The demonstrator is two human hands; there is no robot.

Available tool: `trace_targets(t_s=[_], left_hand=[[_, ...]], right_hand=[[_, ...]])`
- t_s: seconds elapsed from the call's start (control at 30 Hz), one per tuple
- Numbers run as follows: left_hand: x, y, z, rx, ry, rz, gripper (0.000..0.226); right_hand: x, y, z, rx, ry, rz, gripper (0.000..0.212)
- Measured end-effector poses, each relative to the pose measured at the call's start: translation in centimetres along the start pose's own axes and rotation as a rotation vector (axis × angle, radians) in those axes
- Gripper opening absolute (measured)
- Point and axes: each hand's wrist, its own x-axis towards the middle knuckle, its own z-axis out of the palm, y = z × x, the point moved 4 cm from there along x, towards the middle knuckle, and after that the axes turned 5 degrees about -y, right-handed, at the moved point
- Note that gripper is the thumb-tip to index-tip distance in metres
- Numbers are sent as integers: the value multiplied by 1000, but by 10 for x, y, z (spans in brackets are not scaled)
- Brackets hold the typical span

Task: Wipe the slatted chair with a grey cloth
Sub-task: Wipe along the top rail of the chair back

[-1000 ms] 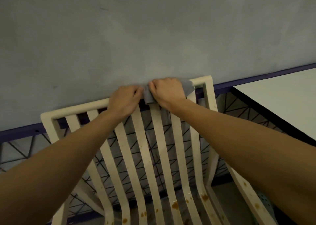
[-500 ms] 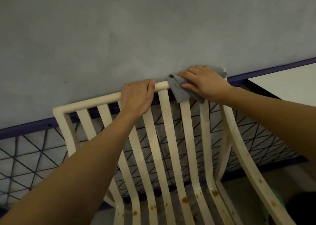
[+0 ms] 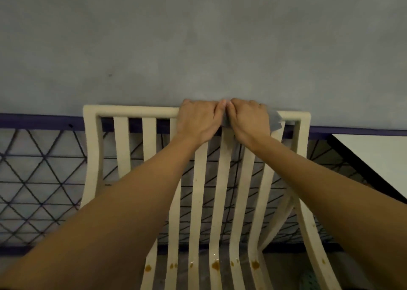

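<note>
A cream slatted chair (image 3: 132, 110) stands in front of me, its backrest against a grey wall. Brown stains dot the lower ends of its slats. My left hand (image 3: 198, 120) is closed over the middle of the top rail. Right beside it, thumbs touching, my right hand (image 3: 250, 120) presses a grey cloth (image 3: 275, 122) onto the same rail. Most of the cloth is hidden under that hand; a corner sticks out on its right side.
Behind the chair runs a dark purple rail (image 3: 39, 121) with a black triangular metal grille (image 3: 41, 179) below it. A white table top (image 3: 378, 157) with a dark edge stands close at the right. The grey wall (image 3: 198, 36) fills the upper half.
My right hand slid the cloth left along the top rail from the right corner until it met my left hand. The view has shifted, so the chair looks more square-on.
</note>
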Motion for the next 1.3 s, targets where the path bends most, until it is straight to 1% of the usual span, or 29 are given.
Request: trace_targets(t_s=[0.07, 0.13, 0.2, 0.27, 0.3, 0.37, 0.47, 0.53, 0.63, 0.73, 0.8, 0.9, 0.97, 1.0, 1.07, 1.13, 1.2, 1.23, 1.3], left_hand=[[-1, -7, 1, 0, -16, -19, 55], [2, -6, 2, 2, -36, -1, 58], [2, -6, 0, -5, -40, -3, 59], [3, -7, -1, 5, -44, -1, 58], [3, -7, -1, 14, -46, -1, 57], [2, -9, -1, 15, -66, 1, 56], [0, -8, -2, -30, -113, 3, 54], [1, -9, -1, -84, -155, -2, 52], [3, -13, -1, -129, -175, -2, 48], [3, -11, -3, -114, -173, -10, 44], [3, -10, -2, -83, -153, -55, 43], [10, -9, 0, -71, -192, -192, 42], [17, 2, 5, -90, -250, -219, 38], [20, 14, 8, -109, -261, -201, 35], [20, 40, 16, -124, -234, -163, 32], [23, 56, 20, -127, -181, -187, 32], [27, 56, 23, -148, -140, -205, 33], [27, 54, 25, -175, -139, -200, 33], [23, 54, 27, -233, -158, -178, 32]], right_hand=[[3, -16, 9, 65, 26, -14, 37], [1, -11, 9, 146, 85, -32, 35], [-1, -5, 8, 163, 105, -144, 34], [-4, 0, 3, 134, 85, -270, 32], [-5, 3, 2, 116, 60, -315, 34], [-5, 14, -2, 91, 26, -352, 40], [-8, 41, -9, 113, 24, -288, 39], [-12, 61, -13, 157, 18, -193, 40], [-12, 83, -19, 192, 15, -18, 42], [-3, 92, -21, 197, 20, 148, 48], [4, 87, -20, 191, 30, 211, 49], [5, 80, -17, 139, 51, 202, 46], [-3, 78, -14, 96, 94, 125, 41], [-8, 78, -12, 86, 125, 82, 37], [-15, 77, -9, 90, 161, 1, 30], [-15, 80, -8, 112, 133, -77, 27], [-15, 88, -12, 129, 84, -132, 30], [-16, 96, -15, 131, 76, -131, 31], [-23, 120, -22, 143, 87, -41, 31]])
